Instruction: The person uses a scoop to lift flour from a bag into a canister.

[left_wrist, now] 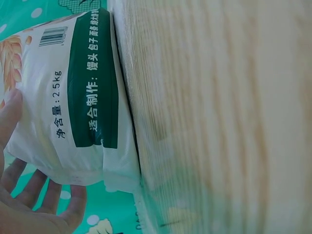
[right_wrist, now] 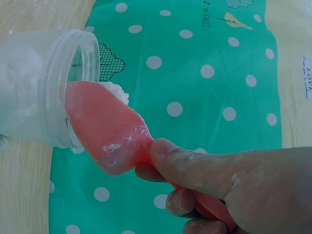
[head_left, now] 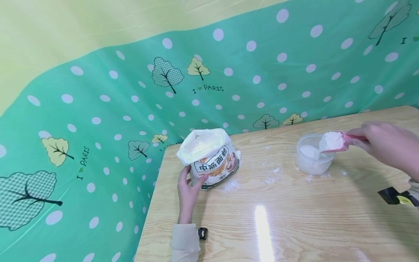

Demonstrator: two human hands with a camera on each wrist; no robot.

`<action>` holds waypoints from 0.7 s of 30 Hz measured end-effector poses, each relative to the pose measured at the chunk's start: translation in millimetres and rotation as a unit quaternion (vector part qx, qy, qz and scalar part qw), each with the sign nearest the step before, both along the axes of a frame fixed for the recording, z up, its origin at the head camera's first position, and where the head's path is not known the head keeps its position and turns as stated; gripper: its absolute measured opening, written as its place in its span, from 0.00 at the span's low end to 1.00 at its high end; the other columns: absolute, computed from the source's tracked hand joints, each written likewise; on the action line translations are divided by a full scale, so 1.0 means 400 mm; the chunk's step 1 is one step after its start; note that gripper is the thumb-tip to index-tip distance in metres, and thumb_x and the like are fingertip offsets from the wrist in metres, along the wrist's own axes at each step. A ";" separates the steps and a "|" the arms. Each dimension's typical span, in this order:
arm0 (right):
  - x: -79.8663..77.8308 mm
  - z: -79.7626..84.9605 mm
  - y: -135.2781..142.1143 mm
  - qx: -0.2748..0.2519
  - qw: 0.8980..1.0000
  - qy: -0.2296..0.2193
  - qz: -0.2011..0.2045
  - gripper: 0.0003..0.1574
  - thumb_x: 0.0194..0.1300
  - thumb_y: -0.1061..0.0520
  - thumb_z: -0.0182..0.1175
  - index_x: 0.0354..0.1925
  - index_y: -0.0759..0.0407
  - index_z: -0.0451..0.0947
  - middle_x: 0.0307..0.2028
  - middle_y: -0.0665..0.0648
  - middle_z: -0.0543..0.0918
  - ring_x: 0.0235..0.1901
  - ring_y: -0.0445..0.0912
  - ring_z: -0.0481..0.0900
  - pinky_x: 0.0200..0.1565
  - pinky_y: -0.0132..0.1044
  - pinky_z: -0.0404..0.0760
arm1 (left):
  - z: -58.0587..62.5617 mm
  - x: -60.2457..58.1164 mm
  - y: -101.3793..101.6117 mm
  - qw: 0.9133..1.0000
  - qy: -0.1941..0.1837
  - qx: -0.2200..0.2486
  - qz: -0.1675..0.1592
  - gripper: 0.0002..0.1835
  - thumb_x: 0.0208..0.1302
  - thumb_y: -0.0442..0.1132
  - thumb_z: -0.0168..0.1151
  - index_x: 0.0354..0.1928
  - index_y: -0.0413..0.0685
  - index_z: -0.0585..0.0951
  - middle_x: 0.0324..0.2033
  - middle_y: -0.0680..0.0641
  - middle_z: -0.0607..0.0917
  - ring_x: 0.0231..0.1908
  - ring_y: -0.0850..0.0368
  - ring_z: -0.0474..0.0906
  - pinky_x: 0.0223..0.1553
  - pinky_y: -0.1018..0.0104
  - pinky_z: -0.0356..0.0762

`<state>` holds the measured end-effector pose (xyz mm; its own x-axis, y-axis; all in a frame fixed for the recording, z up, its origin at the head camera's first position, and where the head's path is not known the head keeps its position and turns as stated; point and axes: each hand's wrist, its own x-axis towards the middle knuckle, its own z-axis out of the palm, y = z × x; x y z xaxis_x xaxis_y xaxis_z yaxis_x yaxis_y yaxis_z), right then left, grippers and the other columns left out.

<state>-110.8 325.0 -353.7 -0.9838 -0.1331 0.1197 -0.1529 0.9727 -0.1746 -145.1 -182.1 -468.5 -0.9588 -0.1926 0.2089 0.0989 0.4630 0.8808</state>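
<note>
My right hand [head_left: 376,142] grips the handle of a pink scoop [right_wrist: 105,126] heaped with white flour [head_left: 332,140]. The scoop's tip overlaps the rim of a round translucent plastic jar [head_left: 312,168], which has more white flour inside. My left hand [head_left: 190,189] holds the lower left side of a white flour bag [head_left: 217,165], thumb on its front and fingers around its side. The bag stands upright, its top folded open and flour showing within. A dark green band [left_wrist: 95,83] runs along its bottom in the left wrist view.
Both bag and jar stand on a light wood table [head_left: 229,218], dusted with flour in patches [head_left: 271,178]. Behind and to the left hangs a green cloth [head_left: 131,109] with white dots and trees. A bright light reflection lies on the tabletop.
</note>
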 end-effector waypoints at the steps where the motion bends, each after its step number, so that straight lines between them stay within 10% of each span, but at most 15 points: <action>1: -0.001 0.002 -0.001 0.003 1.000 -0.003 -0.001 0.20 0.61 0.62 0.67 0.48 0.76 0.80 0.22 0.56 0.74 0.21 0.49 0.66 0.22 0.39 0.68 | -0.001 0.000 0.000 1.000 0.001 0.000 -0.001 0.41 0.50 0.53 0.77 0.67 0.56 0.72 0.63 0.51 0.75 0.65 0.53 0.68 0.62 0.50 0.73; 21: -0.003 0.012 -0.012 0.015 1.000 0.010 0.012 0.18 0.59 0.63 0.69 0.46 0.75 0.82 0.23 0.57 0.76 0.21 0.49 0.69 0.24 0.45 0.76 | 0.001 0.001 0.000 1.000 -0.003 -0.007 0.004 0.41 0.50 0.53 0.77 0.67 0.55 0.72 0.62 0.50 0.75 0.65 0.53 0.68 0.63 0.50 0.72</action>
<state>-112.0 320.3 -348.8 -0.9778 -0.1609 0.1342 -0.1797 0.9735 -0.1418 -144.6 -182.1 -468.0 -0.9587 -0.1967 0.2055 0.0902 0.4752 0.8753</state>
